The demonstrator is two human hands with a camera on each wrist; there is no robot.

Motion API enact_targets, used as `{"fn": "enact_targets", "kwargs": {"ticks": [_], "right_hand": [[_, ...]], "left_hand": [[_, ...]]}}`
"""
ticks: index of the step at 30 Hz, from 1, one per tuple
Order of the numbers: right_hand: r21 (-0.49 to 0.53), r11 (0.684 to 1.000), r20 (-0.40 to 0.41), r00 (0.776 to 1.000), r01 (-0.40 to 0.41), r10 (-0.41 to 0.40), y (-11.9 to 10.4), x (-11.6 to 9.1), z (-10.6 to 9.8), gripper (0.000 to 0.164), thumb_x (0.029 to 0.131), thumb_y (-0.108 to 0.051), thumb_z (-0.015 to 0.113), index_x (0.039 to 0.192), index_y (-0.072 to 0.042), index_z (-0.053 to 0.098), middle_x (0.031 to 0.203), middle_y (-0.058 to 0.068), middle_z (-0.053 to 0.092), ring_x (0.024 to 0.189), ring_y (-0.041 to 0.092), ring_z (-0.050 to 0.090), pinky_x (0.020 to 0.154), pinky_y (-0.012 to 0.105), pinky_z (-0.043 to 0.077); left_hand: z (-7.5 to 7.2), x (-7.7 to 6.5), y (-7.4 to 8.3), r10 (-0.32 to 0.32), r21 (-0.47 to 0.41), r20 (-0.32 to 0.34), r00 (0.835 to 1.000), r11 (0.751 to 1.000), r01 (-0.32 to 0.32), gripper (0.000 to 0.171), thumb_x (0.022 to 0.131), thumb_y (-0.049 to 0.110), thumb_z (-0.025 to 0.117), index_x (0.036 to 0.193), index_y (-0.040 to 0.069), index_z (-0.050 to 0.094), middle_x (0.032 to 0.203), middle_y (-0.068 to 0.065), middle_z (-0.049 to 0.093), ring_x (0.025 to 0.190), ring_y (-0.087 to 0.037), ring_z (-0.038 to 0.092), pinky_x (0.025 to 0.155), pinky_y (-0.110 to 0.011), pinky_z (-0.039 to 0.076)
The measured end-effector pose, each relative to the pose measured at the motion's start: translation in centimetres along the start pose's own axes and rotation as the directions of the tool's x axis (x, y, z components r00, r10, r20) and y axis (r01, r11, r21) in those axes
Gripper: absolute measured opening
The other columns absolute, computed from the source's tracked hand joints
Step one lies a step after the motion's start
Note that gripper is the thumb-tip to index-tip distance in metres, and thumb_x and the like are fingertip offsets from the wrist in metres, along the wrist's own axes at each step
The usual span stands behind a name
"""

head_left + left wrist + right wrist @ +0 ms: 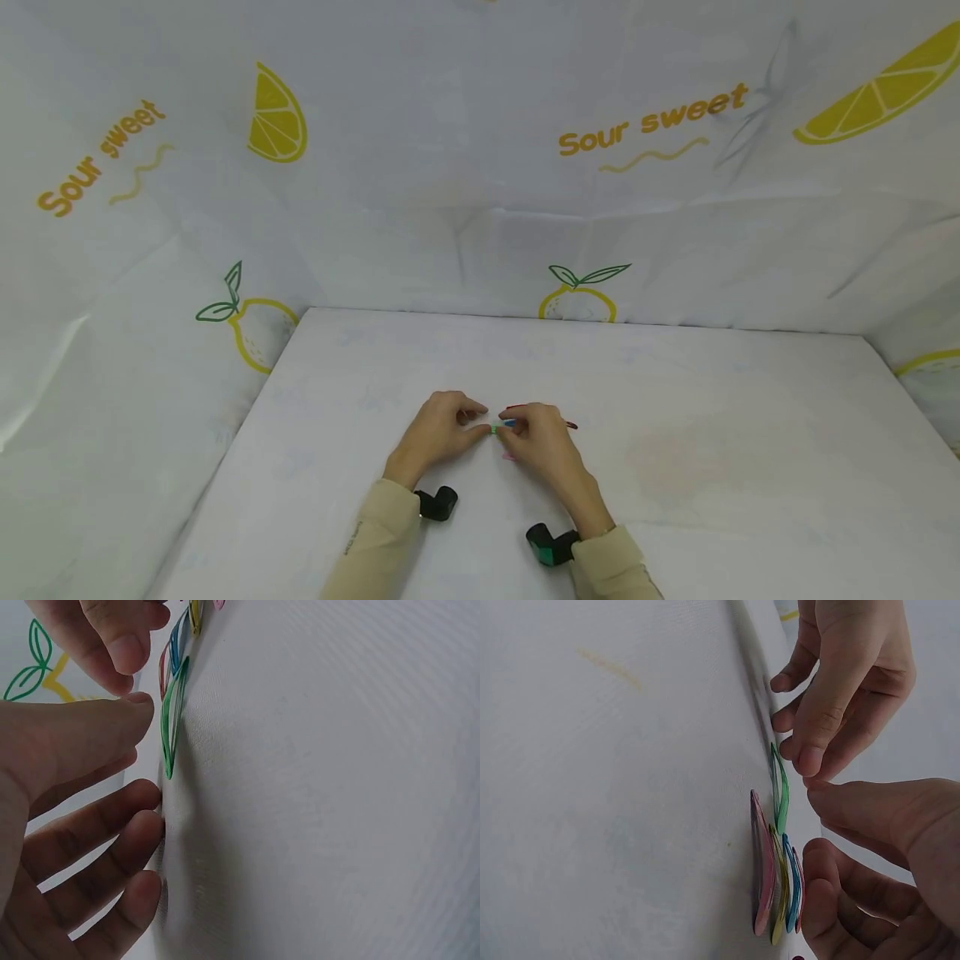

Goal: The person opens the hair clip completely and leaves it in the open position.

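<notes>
Several slim, teardrop-shaped hair clips lie close together on the white table. The green hair clip (781, 795) is nearest the fingertips, at one end of the group. The pink hair clip (763, 870), yellow hair clip (779, 892), blue hair clip (791, 889) and red hair clip (799, 877) lie side by side. My left hand (446, 429) has its thumb at the green clip, other fingers spread apart. My right hand (543, 437) curves over the group, thumb and forefinger apart. Both thumb tips almost meet; nothing shows between them. Part of the group is hidden beneath my right hand.
A small dark red end (572, 425) pokes out to the right of my right hand. The white table (712, 467) stretches away on both sides, with a lemon-printed white cloth (450, 167) hanging behind it. A black wrist camera (438, 504) sits at my left cuff.
</notes>
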State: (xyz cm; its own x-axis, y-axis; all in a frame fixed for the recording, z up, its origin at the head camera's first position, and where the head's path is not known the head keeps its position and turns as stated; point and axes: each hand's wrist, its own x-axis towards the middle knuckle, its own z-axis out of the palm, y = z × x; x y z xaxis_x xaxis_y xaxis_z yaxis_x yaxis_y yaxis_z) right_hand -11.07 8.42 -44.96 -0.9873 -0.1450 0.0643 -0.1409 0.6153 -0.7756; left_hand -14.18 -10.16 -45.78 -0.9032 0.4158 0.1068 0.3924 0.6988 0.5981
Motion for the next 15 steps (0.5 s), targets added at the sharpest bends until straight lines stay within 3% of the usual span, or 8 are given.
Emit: {"fn": "enact_targets", "kwargs": {"ticks": [5, 15], "right_hand": [[0.013, 1.0, 0.061, 0.998, -0.022, 0.021, -0.02, 0.31, 0.29, 0.02, 0.085, 0.0, 0.076, 0.104, 0.004, 0.078, 0.059, 0.002, 0.067, 0.046, 0.004, 0.056, 0.049, 0.019, 0.042], [-0.046, 0.999, 0.068, 0.998, -0.011, 0.014, 0.1, 0.67, 0.65, 0.017, 0.084, 0.0, 0.077, 0.1, 0.004, 0.079, 0.053, -0.001, 0.06, 0.048, 0.005, 0.051, 0.05, 0.018, 0.037]], "left_hand": [[0.14, -0.12, -0.25, 0.011, -0.018, 0.027, 1.0, 1.0, -0.01, 0.023, 0.085, 0.018, 0.083, 0.106, 0.008, 0.08, 0.099, -0.003, 0.077, 0.09, -0.014, 0.067, 0.081, -0.029, 0.055], [0.41, -0.13, -0.34, 0.036, -0.03, 0.026, 0.999, 0.999, -0.035, 0.014, 0.085, 0.009, 0.082, 0.098, 0.007, 0.081, 0.094, -0.003, 0.073, 0.087, -0.016, 0.065, 0.078, -0.026, 0.052]]}}
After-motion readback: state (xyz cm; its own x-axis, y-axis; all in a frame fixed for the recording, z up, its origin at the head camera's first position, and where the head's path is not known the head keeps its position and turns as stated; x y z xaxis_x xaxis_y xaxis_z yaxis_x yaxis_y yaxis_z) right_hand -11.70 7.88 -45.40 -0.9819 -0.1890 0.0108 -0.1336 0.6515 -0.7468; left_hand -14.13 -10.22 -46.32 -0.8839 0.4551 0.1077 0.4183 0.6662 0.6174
